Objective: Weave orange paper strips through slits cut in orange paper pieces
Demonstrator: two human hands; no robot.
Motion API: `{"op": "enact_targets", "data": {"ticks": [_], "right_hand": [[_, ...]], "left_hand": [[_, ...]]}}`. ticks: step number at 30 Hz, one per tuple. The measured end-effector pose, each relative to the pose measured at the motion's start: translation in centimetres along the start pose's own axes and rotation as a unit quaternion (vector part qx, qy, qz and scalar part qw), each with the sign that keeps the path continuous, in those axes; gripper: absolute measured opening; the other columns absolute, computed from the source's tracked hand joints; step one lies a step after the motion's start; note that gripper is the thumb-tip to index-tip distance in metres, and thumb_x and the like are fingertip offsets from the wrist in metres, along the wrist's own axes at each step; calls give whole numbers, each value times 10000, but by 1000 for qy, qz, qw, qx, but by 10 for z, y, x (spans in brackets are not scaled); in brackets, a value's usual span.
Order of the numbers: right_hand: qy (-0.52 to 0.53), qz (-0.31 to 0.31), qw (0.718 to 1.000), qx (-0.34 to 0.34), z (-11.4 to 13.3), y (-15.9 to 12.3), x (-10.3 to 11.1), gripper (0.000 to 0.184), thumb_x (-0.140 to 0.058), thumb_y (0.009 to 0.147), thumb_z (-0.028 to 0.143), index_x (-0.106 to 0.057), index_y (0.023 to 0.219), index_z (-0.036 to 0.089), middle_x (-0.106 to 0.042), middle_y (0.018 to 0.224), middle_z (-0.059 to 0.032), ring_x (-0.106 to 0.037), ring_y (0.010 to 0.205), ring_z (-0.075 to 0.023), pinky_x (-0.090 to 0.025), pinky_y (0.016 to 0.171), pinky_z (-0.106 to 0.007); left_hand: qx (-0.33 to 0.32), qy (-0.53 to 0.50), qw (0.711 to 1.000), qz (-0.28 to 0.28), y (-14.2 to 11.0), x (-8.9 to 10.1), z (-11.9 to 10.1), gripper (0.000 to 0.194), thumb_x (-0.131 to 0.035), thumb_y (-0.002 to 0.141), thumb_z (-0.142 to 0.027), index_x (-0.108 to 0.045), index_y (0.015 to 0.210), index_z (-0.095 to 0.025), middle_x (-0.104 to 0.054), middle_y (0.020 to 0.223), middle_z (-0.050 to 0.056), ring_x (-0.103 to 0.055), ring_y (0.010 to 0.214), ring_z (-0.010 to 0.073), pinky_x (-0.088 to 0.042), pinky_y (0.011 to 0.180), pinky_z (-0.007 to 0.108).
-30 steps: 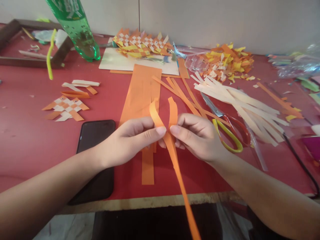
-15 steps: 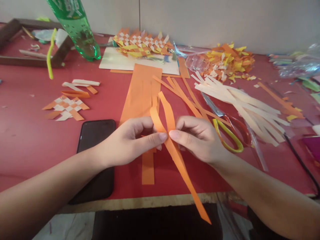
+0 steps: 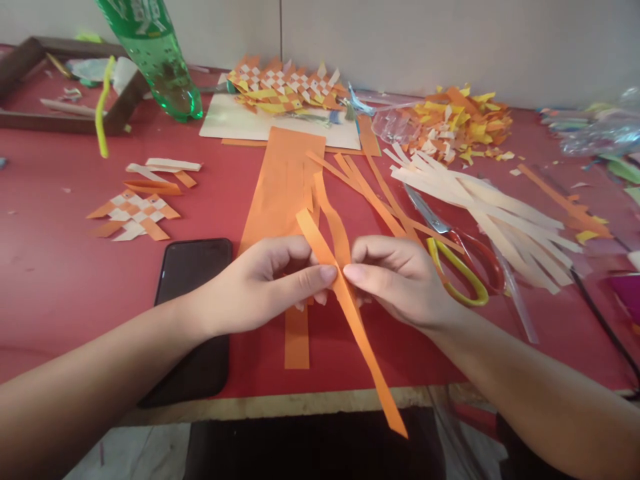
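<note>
Both hands pinch orange paper strips point(image 3: 361, 327) over the table's front part. My left hand point(image 3: 280, 283) is closed, its thumb pressing the strips from the left. My right hand point(image 3: 400, 277) is closed on them from the other side, the two thumb tips almost touching. Above the thumbs two strip ends part; below, one long tail hangs past the table edge. My fingers hide the strips' crossing. Beneath the hands lies an orange paper sheet point(image 3: 280, 180) with loose orange strips point(image 3: 367, 187) beside it.
Scissors point(image 3: 457, 267) and cream paper strips point(image 3: 493, 207) lie to the right. At left are a phone point(image 3: 195, 273) and a woven paper fish point(image 3: 135, 215). Farther back stand a green bottle point(image 3: 160, 73), finished woven pieces point(image 3: 285, 87), a scrap pile point(image 3: 465, 123) and a dark frame point(image 3: 50, 127).
The two upper strip ends have shifted, the left one now straighter and leaning farther left. The lower tail has swung slightly left and up. Both hands keep their pinch.
</note>
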State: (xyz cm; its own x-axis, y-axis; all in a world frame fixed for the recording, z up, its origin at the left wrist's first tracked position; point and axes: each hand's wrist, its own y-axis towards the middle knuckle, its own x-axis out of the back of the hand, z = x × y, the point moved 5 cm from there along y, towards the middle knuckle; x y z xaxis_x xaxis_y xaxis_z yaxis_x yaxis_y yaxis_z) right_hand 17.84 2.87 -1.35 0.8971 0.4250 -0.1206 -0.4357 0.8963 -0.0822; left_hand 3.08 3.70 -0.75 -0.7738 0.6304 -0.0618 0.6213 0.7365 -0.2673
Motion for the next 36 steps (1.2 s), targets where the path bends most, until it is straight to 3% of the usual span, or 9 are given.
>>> {"op": "enact_targets", "data": {"ticks": [11, 14, 17, 24, 32, 36], "right_hand": [[-42, -55, 996, 59, 7, 3, 3, 252, -665, 864, 224, -569, 634, 187, -545, 562, 41, -484, 482, -77, -414, 477, -231], [-31, -66, 996, 53, 7, 4, 3, 250, -680, 865, 251, -569, 649, 190, -542, 560, 41, -484, 479, -80, -417, 470, -233], [-22, -66, 996, 46, 5, 3, 3, 230, -665, 882, 270, -596, 677, 191, -558, 574, 33, -496, 492, -84, -410, 464, -230], [-58, -27, 998, 28, 4, 1, 3, 251, -687, 861, 296, -571, 671, 180, -548, 574, 34, -484, 510, -84, -386, 471, -224], [-59, -68, 993, 74, 9, 3, 4, 264, -683, 864, 242, -540, 647, 193, -528, 559, 50, -453, 478, -74, -371, 462, -230], [-55, -86, 993, 58, 7, 3, 5, 259, -679, 872, 284, -549, 667, 193, -532, 564, 47, -447, 470, -74, -364, 444, -227]], "left_hand": [[-22, -19, 999, -20, -1, 4, 3, 294, -589, 927, -397, -618, 768, -151, -636, 712, -8, -529, 611, 76, -432, 575, 185], [-26, -17, 1000, 5, -1, 0, 1, 362, -529, 950, -456, -632, 773, -157, -649, 730, 0, -495, 587, 76, -411, 560, 196], [-20, 4, 1000, 22, -2, -3, 1, 283, -587, 927, -403, -628, 789, -160, -630, 739, -8, -506, 620, 81, -411, 580, 197], [-18, 14, 1000, 7, 0, 0, 1, 241, -595, 914, -361, -609, 794, -151, -592, 738, -2, -533, 675, 107, -425, 612, 222], [-8, 2, 999, -34, -1, 6, 4, 279, -615, 906, -383, -627, 753, -150, -608, 709, -3, -506, 638, 92, -376, 558, 200], [-41, -12, 999, 14, 0, -1, -1, 231, -601, 920, -358, -671, 830, -158, -648, 768, 7, -552, 666, 101, -414, 591, 205]]}}
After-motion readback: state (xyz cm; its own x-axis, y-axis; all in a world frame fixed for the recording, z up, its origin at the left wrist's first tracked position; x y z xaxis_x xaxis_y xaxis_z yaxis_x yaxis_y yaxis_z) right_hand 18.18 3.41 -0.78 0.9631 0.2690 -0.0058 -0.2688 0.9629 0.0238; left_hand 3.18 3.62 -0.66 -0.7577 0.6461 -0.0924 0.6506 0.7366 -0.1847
